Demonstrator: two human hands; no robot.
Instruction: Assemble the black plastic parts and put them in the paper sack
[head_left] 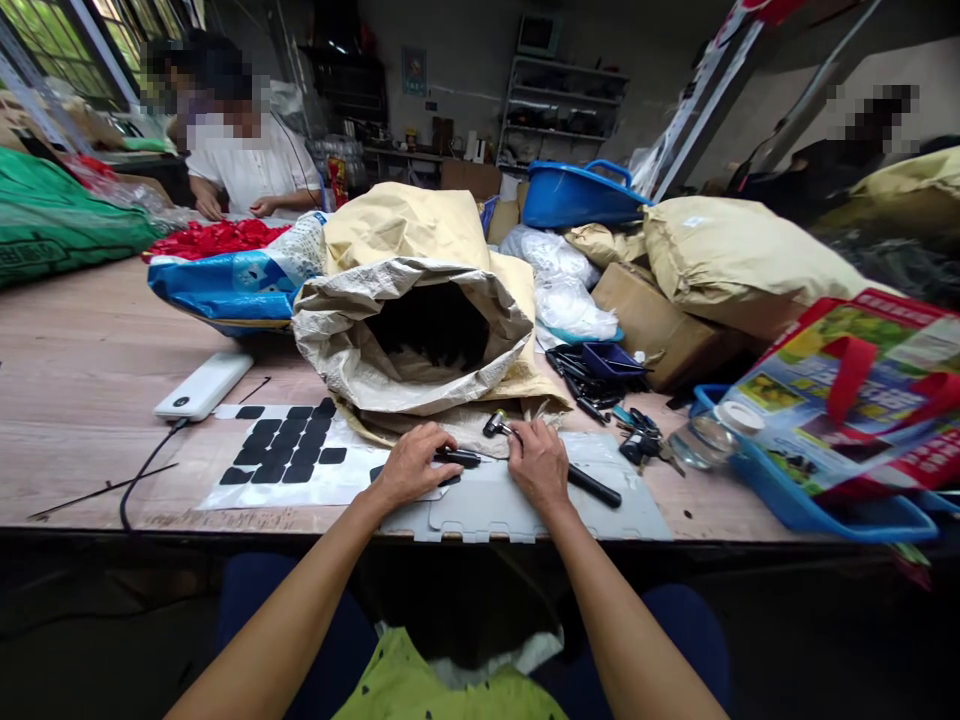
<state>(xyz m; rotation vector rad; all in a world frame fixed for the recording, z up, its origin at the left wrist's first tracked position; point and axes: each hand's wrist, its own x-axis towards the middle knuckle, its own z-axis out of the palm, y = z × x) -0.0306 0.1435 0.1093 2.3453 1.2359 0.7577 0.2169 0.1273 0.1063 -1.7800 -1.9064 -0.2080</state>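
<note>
Small hammer (595, 486): dark head toward 10 o'clock, black handle toward 4, middle hidden. Slim black piece (460, 457) at hammer's 9 o'clock, long axis 9-to-3, partly covered.

Sack (337, 335) on table (97, 350) behind hammer (594, 486), power bank (206, 385) at left, keys (670, 456) at right

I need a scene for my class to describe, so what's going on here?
At a table, a person's left hand holds a slim black piece and their right hand grips a small hammer, both over a grey board. A white sheet with black patches lies to the left. Just beyond the hands, an open sack holds something dark I can't identify. Across the table is another person, near red items.
</note>
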